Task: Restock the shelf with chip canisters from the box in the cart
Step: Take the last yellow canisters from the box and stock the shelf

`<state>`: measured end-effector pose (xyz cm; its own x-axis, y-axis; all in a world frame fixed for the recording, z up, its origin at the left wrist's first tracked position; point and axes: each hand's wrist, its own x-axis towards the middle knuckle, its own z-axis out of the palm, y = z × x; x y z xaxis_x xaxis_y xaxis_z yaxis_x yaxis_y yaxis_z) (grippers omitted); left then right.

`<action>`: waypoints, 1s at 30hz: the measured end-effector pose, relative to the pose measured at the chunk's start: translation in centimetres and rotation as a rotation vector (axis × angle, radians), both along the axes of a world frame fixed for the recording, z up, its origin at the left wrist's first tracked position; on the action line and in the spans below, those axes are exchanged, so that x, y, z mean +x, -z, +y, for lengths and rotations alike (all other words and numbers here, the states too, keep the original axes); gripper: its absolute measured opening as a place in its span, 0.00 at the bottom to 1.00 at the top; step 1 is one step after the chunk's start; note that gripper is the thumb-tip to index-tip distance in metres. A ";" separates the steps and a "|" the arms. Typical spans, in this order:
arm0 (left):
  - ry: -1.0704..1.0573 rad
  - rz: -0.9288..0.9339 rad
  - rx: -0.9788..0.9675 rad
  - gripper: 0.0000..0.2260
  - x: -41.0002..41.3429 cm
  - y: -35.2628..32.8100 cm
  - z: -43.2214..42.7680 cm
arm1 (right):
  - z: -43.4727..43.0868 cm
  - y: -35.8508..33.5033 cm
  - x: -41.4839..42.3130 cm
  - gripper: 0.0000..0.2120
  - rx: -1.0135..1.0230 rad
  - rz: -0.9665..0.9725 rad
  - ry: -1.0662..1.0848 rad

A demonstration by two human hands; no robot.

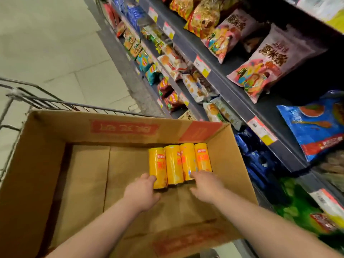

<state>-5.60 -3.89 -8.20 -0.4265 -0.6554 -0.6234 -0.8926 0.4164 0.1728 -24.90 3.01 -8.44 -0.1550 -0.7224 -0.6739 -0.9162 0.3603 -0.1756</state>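
The head view looks down a shop aisle with a pale tiled floor (46,43) on the left and a dark metal shelf unit (232,94) packed with bright snack bags running along the right. A grey wire cart (46,101) stands beside the shelving, and in it sits a large open brown cardboard box (119,127). Four yellow cylindrical chip canisters (173,162) lie on their sides on the box floor, touching in a row tucked into the far right corner, nearest the shelf. Their long axes run away from the person, so the near ends face the hands. The left hand (143,190) reaches the leftmost canister (157,164), its bent fingers touching the outer flank at the near end; whether they have closed into a grip cannot be told. The right hand (206,185) lies over the near ends of the two right-hand canisters, fingers spread and resting on top, thumb out, not yet clasped round anything. Both hands are about equally close, bracketing the row from either side. Judging from this, the coming move is to squeeze inward and lift toward the shelf on the right.
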 end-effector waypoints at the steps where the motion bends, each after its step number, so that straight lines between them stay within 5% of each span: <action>1: 0.000 -0.004 0.013 0.25 0.1 0.6 -0.7 | -0.8 0.6 0.1 0.21 0.013 0.006 0.005; 10: -0.152 0.001 0.161 0.32 -0.5 5.7 -4.8 | -5.8 5.6 1.3 0.22 0.083 -0.021 0.096; 18: -0.543 0.091 0.338 0.33 -1.5 9.3 -5.6 | -7.5 9.2 2.8 0.33 0.087 -0.166 0.419; 30: -0.799 0.149 0.351 0.32 -1.4 11.2 -5.3 | -7.9 11.3 4.7 0.37 0.012 -0.234 0.721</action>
<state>-7.02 -9.15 -19.36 -0.0153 -0.5734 -0.8192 -0.8521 -0.4212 0.3107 -20.19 -4.91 -19.78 -0.4378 -0.4891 -0.7544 -0.3923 0.8589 -0.3292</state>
